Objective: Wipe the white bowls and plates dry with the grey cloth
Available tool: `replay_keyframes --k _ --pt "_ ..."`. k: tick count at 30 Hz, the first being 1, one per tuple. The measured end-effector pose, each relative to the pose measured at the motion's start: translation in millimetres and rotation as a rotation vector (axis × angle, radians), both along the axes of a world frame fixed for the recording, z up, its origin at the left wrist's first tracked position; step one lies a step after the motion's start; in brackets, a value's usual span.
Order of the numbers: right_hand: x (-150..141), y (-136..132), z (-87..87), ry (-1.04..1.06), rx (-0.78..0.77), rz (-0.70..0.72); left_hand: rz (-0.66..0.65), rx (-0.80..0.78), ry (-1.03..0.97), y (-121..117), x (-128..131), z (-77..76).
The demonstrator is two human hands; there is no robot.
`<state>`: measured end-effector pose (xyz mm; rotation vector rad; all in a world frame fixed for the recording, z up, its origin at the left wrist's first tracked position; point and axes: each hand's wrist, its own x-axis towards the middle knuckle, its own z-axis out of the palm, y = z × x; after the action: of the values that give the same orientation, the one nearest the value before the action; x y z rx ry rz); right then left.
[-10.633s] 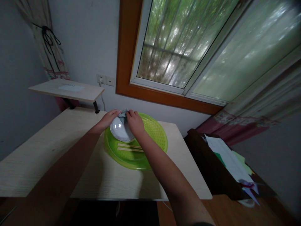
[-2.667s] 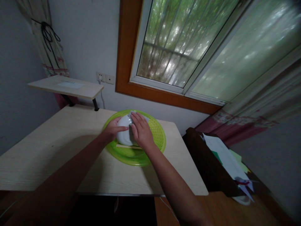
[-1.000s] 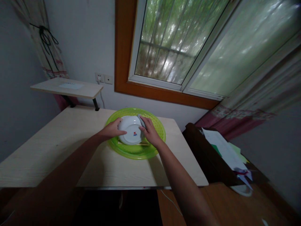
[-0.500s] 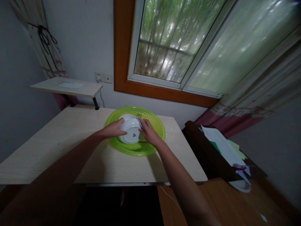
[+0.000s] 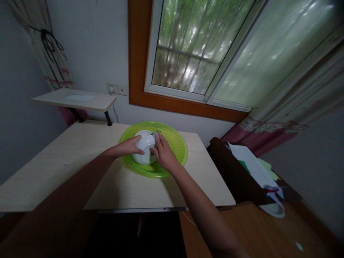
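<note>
My left hand [image 5: 132, 145] grips the left rim of a white plate [image 5: 144, 152], thumb over its face, and holds it tilted above a green basin [image 5: 181, 143]. My right hand [image 5: 163, 150] presses a small grey cloth [image 5: 154, 134] against the plate's right side. Most of the cloth is hidden under the fingers. Behind the held plate, another white dish [image 5: 142, 133] lies in the basin, partly covered from view.
The basin stands on a pale wooden table [image 5: 212, 179]. A raised shelf [image 5: 94, 102] with a paper on it stands at the back left. Right of the table is a dark brown piece of furniture [image 5: 228, 168] with papers. A barred window [image 5: 193, 53] is behind.
My right hand with the cloth has moved left across the plate's face, covering the small flower mark that showed before. My left hand keeps its grip on the rim.
</note>
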<state>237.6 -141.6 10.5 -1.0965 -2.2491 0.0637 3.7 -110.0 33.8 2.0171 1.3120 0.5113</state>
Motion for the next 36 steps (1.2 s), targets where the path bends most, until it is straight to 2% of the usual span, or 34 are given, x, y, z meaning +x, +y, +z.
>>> replay_keyframes --k 5,9,13,17,21,25,29,32,36 --pt "-18.3 -20.1 13.2 -0.092 0.031 0.128 0.013 -0.013 -0.039 5.3 -2.3 -6.2" --pt "-21.3 -23.9 14.0 -0.119 0.012 0.148 0.01 -0.023 -0.071 4.2 -2.8 -5.4" --pt "-12.0 -16.8 2.2 -0.016 -0.056 0.072 0.0 -0.018 -0.072 2.1 -3.1 -1.6" --pt "0.7 -8.7 -9.7 0.087 -0.232 -0.067 -0.007 -0.013 -0.077 1.9 -3.0 -0.9" --pt "5.4 -6.6 -9.7 0.085 -0.339 -0.11 0.008 -0.02 -0.069 0.6 -2.8 0.4" --pt "-0.2 -10.8 -0.4 0.063 -0.24 -0.026 -0.01 -0.021 -0.093 0.7 -3.9 -0.3" --pt "-11.8 -16.8 11.5 -0.026 -0.079 0.134 -0.022 -0.049 -0.099 3.9 -5.7 -5.8" --pt "-18.7 -19.3 17.6 -0.108 -0.018 0.232 -0.039 -0.041 -0.105 5.1 -6.5 -8.5" --pt "-20.1 -17.7 17.1 -0.093 -0.012 0.228 -0.048 -0.047 -0.126 3.8 -5.8 -6.9"
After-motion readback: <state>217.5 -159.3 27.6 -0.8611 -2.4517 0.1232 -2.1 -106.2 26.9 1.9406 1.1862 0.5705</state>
